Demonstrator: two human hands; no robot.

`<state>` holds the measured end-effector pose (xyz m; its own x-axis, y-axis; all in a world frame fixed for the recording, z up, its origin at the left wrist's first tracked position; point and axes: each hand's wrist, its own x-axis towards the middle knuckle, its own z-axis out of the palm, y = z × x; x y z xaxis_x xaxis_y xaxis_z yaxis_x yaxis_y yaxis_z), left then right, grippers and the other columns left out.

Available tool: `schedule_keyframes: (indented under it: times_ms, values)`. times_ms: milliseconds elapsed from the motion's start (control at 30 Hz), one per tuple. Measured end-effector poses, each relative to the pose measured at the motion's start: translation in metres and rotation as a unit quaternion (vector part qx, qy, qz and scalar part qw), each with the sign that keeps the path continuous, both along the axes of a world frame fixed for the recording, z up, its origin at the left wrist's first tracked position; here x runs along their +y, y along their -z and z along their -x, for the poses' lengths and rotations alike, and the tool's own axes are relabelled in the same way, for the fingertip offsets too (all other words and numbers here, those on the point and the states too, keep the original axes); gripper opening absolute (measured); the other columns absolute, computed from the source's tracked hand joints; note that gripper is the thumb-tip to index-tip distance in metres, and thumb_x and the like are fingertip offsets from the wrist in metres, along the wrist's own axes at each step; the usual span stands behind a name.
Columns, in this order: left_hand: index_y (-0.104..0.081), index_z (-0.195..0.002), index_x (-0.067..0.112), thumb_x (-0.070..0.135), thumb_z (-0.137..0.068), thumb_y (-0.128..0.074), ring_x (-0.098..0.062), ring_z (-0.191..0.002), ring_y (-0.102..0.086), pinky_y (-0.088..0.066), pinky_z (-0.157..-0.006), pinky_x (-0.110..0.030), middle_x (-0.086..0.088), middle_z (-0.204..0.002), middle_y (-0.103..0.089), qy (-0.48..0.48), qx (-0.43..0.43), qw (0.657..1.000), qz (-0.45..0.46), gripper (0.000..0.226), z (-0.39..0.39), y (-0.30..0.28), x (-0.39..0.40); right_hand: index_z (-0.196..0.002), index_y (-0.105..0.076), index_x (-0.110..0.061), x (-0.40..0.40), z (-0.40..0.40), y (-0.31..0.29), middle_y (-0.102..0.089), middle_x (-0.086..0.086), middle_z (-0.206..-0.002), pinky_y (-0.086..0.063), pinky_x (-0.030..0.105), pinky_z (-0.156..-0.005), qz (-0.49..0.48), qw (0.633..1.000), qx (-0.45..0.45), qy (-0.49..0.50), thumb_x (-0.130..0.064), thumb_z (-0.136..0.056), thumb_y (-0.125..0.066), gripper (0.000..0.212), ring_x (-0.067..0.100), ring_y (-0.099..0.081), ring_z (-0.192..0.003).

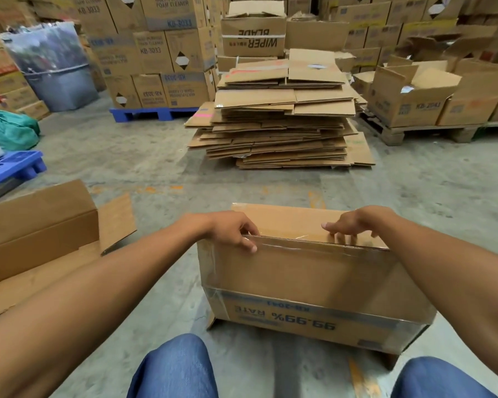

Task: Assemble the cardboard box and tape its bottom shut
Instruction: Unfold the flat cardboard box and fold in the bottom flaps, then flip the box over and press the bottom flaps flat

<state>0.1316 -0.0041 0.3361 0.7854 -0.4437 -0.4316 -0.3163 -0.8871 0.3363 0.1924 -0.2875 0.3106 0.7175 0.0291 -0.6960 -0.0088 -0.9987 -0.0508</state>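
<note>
- The cardboard box (305,285) stands on the concrete floor (156,168) right in front of your knees (176,366), with its printed side facing you and the print upside down.
- Your left hand (230,229) grips the near top edge of the box towards its left end: the fingers curl over the top and the thumb (249,245) presses on the near face.
- Your right hand (354,225) rests on the top of the box towards its right end, its fingers spread and bent, the fingertips touching the cardboard at the same edge. You are not closed around anything with this hand; it presses rather than clasps.
- A strip of clear tape (299,244) runs along that top edge between your two hands, and more clear tape crosses the near face lower down, above the print.
- To your left, a second open box (41,242) lies on its side on the floor, flaps splayed, well apart from the one you are holding.
- Beyond your box, a tall stack of flattened cartons (279,122) sits on the floor.
- Behind that, stacked cartons on a blue pallet (153,113) stand at the left and open cartons on a wooden pallet (414,132) at the right.
</note>
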Motion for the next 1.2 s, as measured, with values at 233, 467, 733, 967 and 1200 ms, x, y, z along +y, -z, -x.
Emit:
schedule_keyframes:
  times_ms: [233, 467, 733, 967, 1200]
  values:
    - [-0.059, -0.132, 0.022, 0.043, -0.094, -0.057, -0.021, -0.114, -0.058, -0.047, -0.096, -0.038, -0.003, -0.127, -0.065, -0.061, -0.130, 0.990, 0.010, 0.043, -0.014, 0.042, 0.001, -0.144, -0.049, -0.013, -0.016, -0.001, -0.008, -0.045, 0.004, -0.152, -0.032, 0.028, -0.054, -0.012, 0.998, -0.011, 0.063, -0.063, -0.099, -0.013, 0.076, 0.027, -0.051, -0.129]
    - [-0.030, -0.153, 0.030, 0.058, -0.097, -0.036, -0.021, -0.147, -0.027, -0.024, -0.117, -0.048, 0.001, -0.160, -0.031, -0.126, -0.157, 0.978, -0.046, 0.063, -0.035, 0.109, 0.008, -0.131, -0.061, -0.014, -0.053, 0.010, 0.044, -0.056, 0.009, -0.142, -0.038, 0.039, -0.106, -0.058, 0.986, -0.154, 0.011, -0.074, -0.091, -0.017, 0.084, 0.029, -0.051, -0.127]
    - [-0.018, -0.156, 0.033, 0.062, -0.098, -0.025, -0.029, -0.152, 0.006, -0.006, -0.122, -0.048, 0.004, -0.166, -0.007, -0.202, -0.155, 0.966, 0.035, 0.066, -0.027, 0.161, 0.021, -0.154, -0.021, -0.043, -0.075, 0.059, 0.114, -0.011, -0.008, -0.166, -0.008, 0.062, -0.117, -0.047, 0.950, -0.306, 0.028, -0.064, -0.098, -0.015, 0.060, 0.019, -0.007, -0.152]
    - [-0.027, -0.155, 0.027, 0.057, -0.099, -0.032, -0.026, -0.152, -0.001, -0.006, -0.122, -0.042, 0.003, -0.165, -0.014, -0.239, -0.188, 0.950, 0.068, 0.063, -0.026, 0.174, 0.020, -0.150, -0.031, -0.043, -0.077, 0.043, 0.133, -0.021, -0.009, -0.164, -0.021, 0.059, -0.111, -0.056, 0.924, -0.375, 0.041, -0.062, -0.097, -0.022, 0.058, 0.018, -0.015, -0.150]
    - [-0.031, -0.153, 0.025, 0.057, -0.097, -0.035, -0.024, -0.152, -0.011, -0.016, -0.122, -0.045, -0.002, -0.164, -0.021, -0.274, -0.221, 0.934, 0.055, 0.065, 0.020, 0.175, 0.010, -0.151, -0.030, -0.043, -0.072, 0.044, 0.128, -0.022, -0.008, -0.164, -0.019, 0.066, -0.110, -0.056, 0.927, -0.368, 0.039, -0.063, -0.095, -0.022, 0.060, 0.022, -0.016, -0.149]
